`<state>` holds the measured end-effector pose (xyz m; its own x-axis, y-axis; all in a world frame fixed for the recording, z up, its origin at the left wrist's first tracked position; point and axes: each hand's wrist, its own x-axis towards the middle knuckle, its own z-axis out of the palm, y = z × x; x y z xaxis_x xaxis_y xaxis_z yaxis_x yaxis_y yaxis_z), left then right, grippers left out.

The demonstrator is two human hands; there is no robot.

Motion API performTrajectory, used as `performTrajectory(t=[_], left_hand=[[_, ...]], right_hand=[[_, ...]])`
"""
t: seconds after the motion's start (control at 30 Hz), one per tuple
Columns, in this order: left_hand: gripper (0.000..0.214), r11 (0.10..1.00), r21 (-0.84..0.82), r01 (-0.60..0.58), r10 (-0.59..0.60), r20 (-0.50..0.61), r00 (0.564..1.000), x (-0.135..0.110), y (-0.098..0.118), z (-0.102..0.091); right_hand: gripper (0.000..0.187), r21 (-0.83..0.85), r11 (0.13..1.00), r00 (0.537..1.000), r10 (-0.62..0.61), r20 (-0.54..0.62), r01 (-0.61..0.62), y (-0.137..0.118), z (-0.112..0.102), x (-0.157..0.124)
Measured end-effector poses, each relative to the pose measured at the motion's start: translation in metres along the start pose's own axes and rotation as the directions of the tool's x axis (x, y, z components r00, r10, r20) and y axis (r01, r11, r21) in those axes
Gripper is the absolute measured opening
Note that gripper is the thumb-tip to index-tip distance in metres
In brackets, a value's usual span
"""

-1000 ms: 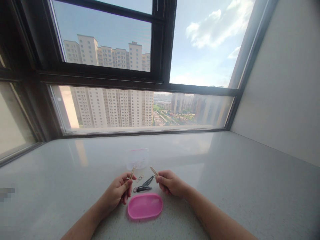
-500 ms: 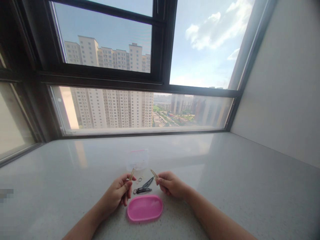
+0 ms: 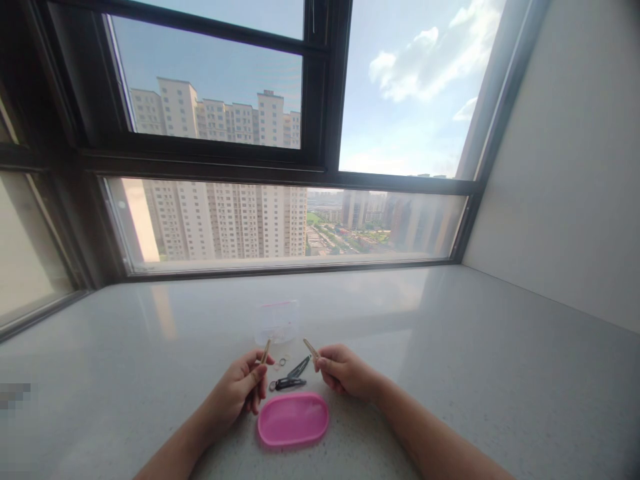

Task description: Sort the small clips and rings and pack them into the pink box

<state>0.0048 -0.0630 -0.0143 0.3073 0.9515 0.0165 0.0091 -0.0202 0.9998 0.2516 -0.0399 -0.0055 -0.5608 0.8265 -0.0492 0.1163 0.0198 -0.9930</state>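
Beyond the dark brown window frame [image 3: 200, 165] I see tall beige apartment buildings [image 3: 235, 220], and at right one plain white wall [image 3: 565, 200] meets the pale grey speckled countertop [image 3: 500, 400]. Through the head camera I look at two bare hands over this surface. At left, the left hand [image 3: 245, 381] is grasping a slim gold-coloured tapered clip [image 3: 266, 351] between thumb and fingers, with the tip to the far side. At right, the right hand [image 3: 345, 368] pinches a similar thin gold-coloured piece [image 3: 311, 348], whose tip leans to the far left. These two are apart from each other.

Between the hands lie a black elongated hair clip [image 3: 291, 383] and, slightly farther, a second black hair clip [image 3: 300, 366]; whether they touch, I cannot tell. A small round ring [image 3: 273, 386] is at the left end of the nearer one. Farther is a small dark ring [image 3: 283, 362], and beyond it a transparent plastic bag with a pink line [image 3: 277, 319]. Nearest to me sits a pink oval tray [image 3: 293, 420].
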Motion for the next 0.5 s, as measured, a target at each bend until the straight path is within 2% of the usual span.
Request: performTrajectory(t=[0.5], left_hand=[[0.039, 1.0, 0.022, -0.016, 0.016, -0.022, 1.0, 0.0009, -0.0045, -0.0006]], right_hand=[[0.04, 0.034, 0.998, 0.998, -0.06, 0.025, 0.059, 0.0033, -0.0019, 0.0033]])
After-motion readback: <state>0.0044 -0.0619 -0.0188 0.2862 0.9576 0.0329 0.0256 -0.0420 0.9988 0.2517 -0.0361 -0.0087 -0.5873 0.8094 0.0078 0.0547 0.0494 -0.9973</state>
